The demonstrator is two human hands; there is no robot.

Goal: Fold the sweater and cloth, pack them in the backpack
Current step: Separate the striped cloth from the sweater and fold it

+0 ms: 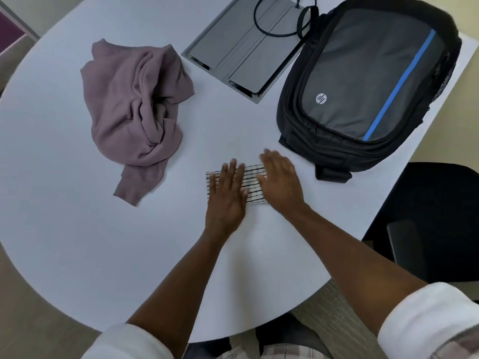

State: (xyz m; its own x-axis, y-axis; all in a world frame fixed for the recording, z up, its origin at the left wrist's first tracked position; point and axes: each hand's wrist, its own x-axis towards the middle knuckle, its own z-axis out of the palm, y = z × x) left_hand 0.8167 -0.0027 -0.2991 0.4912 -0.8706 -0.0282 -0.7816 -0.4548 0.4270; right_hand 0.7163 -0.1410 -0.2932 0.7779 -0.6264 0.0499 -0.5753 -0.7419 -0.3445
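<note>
- Left hand [226, 195] is laid flat, palm down, fingers spread.
- Right hand [281, 181] is held open beside it, slightly blurred, possibly raised.

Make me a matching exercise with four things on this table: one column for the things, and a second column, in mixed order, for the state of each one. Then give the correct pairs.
Things:
1. sweater
2. striped cloth
3. backpack
4. black cable

States:
A. folded small, pressed flat under both hands
B. lying closed on its back, logo facing up
C. crumpled in a heap, not folded
D. looped over the grey panel set in the table

Pairs: 1-C, 2-A, 3-B, 4-D

The left hand and right hand rest open on the cloth.
</note>
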